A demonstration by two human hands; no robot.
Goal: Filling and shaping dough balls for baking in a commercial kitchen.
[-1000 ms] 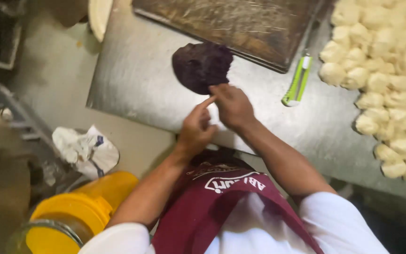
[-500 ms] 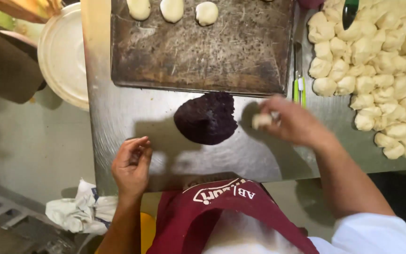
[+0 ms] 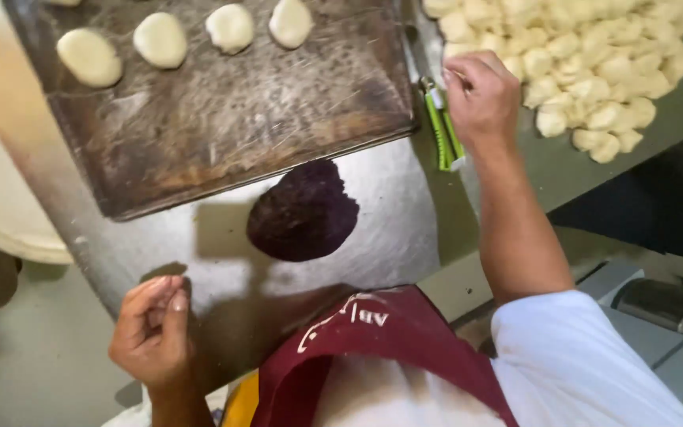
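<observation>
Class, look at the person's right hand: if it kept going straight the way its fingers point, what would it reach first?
The right hand points up and slightly left, beside the heap of pale dough pieces. Straight on, it would probably meet the nearest dough pieces at the heap's left edge, though depth is hard to judge from above.

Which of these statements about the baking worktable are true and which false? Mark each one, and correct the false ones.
1. The right hand is at the edge of the heap of dough pieces. True.
2. The dark paste mound sits on the baking tray. False: it lies on the metal table, just off the tray.
3. Four dough rounds lie in a row on the tray. True.
4. The left hand grips the green tool. False: it is at the table's near edge, far from the tool.
</observation>
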